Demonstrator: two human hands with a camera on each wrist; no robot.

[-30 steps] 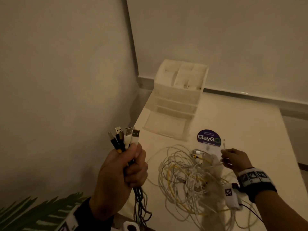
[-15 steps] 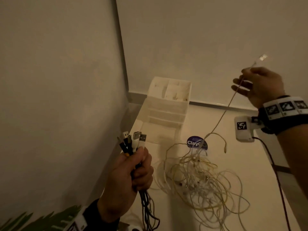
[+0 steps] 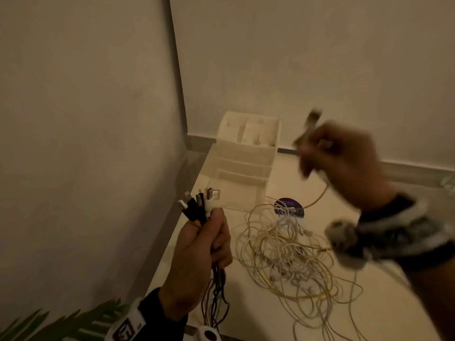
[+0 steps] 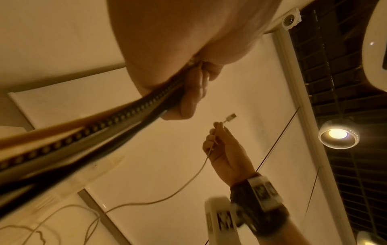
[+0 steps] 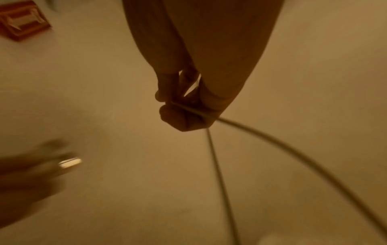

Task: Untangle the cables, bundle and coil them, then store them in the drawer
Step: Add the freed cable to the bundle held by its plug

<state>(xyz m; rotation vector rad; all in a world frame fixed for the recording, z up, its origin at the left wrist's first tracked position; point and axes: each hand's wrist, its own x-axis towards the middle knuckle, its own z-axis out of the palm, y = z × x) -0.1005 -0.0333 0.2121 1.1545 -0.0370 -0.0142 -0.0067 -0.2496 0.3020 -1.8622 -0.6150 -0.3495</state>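
Most of the cables [image 3: 288,257] lie as a loose pale tangle on the desk [image 3: 384,303], just in front of the drawer unit [image 3: 246,158] in the corner. Your left hand [image 3: 197,252] is fisted round a bunch of sorted cables [image 3: 199,205], plugs up and level, tails hanging off the desk edge; likely you hold them so that each freed end can join the others and the lengths stay parallel for coiling. Your right hand [image 4: 225,149], raised above the tangle, pinches one pale cable [image 4: 188,180] just below its plug [image 4: 230,117], fingers curled round it, and the cable trails down into the heap, which suggests it is being drawn clear. The unit's top compartments look empty as far as blur allows; what its drawers hold cannot be seen. A round purple sticker [image 3: 289,207] lies partly under the tangle.
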